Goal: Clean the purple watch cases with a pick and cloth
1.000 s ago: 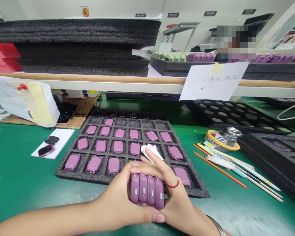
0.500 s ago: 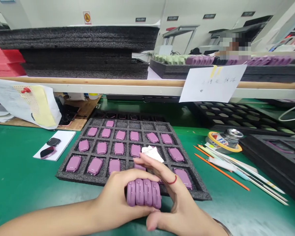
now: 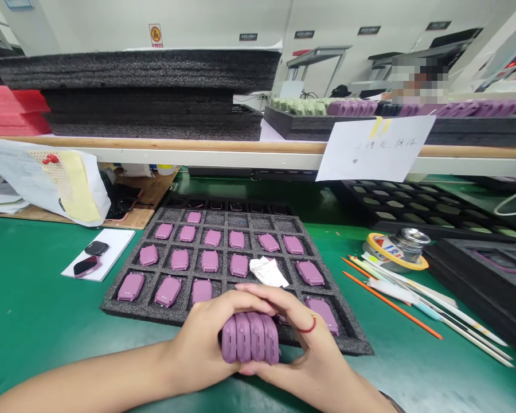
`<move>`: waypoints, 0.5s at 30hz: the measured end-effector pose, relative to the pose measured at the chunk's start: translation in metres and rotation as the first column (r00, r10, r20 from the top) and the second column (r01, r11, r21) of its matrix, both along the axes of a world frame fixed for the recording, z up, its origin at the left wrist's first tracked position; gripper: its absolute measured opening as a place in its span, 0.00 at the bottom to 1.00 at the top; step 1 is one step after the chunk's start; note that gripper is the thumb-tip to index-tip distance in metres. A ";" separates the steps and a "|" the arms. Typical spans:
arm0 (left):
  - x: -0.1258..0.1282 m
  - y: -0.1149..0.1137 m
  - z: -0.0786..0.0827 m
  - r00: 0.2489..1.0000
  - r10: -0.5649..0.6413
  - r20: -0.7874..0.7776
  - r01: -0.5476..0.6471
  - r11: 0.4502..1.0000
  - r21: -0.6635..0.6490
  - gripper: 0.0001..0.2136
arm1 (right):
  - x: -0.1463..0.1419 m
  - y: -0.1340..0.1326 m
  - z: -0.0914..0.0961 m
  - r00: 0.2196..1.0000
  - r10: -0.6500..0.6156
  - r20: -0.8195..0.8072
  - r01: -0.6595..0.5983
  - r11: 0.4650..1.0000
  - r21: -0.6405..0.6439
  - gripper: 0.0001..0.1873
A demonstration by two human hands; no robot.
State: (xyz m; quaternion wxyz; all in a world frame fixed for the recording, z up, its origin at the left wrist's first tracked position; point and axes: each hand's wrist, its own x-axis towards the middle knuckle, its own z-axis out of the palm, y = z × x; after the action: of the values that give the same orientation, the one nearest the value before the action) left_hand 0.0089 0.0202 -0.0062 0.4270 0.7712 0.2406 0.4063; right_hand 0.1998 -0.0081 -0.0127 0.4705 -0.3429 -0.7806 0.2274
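Left hand point(image 3: 200, 341) and right hand point(image 3: 313, 355) grip four mauve cases point(image 3: 250, 338) over foam tray point(image 3: 124, 308).
Closed around the row, long axes pointing forward.

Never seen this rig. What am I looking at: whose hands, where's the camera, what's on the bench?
This is one view from a camera worn on a person's head, looking forward and down, so the arms at the bottom are that person's own. No machine is involved. The left hand and right hand together cup four mauve device casings, held side by side on edge. Just beyond them lies a dark foam tray with rows of similar casings in its pockets and a crumpled white tissue. The tray sits on a green bench mat. To the right are orange sticks and a small metal jar.
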 end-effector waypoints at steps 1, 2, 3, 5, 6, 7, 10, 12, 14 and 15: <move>0.000 0.000 -0.001 1.000 0.015 -0.010 -0.016 1.000 -0.019 0.24 | 0.001 0.000 0.000 1.000 -0.025 0.006 0.025 0.999 0.040 0.39; -0.001 0.000 -0.002 0.999 0.033 -0.026 -0.034 0.999 -0.035 0.24 | 0.002 0.001 0.000 0.999 -0.047 0.017 0.045 0.995 0.084 0.36; -0.001 0.000 -0.003 0.998 0.050 -0.047 -0.052 0.998 -0.043 0.25 | 0.004 0.001 0.000 0.997 -0.063 0.041 0.058 0.990 0.128 0.32; -0.002 0.001 -0.004 0.993 0.074 -0.092 -0.078 0.996 -0.050 0.27 | 0.005 0.003 0.001 0.990 -0.092 0.107 0.068 0.976 0.208 0.25; -0.002 0.001 -0.005 0.992 0.076 -0.105 -0.082 0.995 -0.052 0.27 | 0.005 0.004 0.002 0.984 -0.105 0.143 0.069 0.969 0.239 0.22; -0.002 0.001 -0.005 0.990 0.077 -0.117 -0.084 0.995 -0.055 0.28 | 0.004 0.005 0.002 0.978 -0.119 0.171 0.070 0.961 0.269 0.21; -0.002 0.002 -0.002 0.987 0.072 -0.147 -0.084 0.993 -0.079 0.29 | 0.002 0.005 0.002 0.969 -0.161 0.185 0.085 0.929 0.360 0.20; -0.002 0.003 0.000 0.986 0.054 -0.161 -0.071 0.992 -0.108 0.31 | 0.002 0.003 0.002 0.973 -0.176 0.149 0.109 0.921 0.373 0.20; -0.001 0.003 0.002 0.987 0.031 -0.156 -0.053 0.989 -0.137 0.31 | 0.006 0.001 0.003 0.977 -0.202 0.063 0.169 0.924 0.344 0.20; -0.001 0.003 0.003 0.988 0.030 -0.154 -0.052 0.989 -0.141 0.30 | 0.010 0.000 0.004 0.975 -0.222 0.015 0.205 0.922 0.330 0.21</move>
State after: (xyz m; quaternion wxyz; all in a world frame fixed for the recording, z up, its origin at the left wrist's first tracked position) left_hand 0.0080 0.0231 -0.0036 0.4537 0.7619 0.3168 0.3367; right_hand 0.2101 -0.0078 -0.0086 0.5220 -0.3491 -0.7775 0.0336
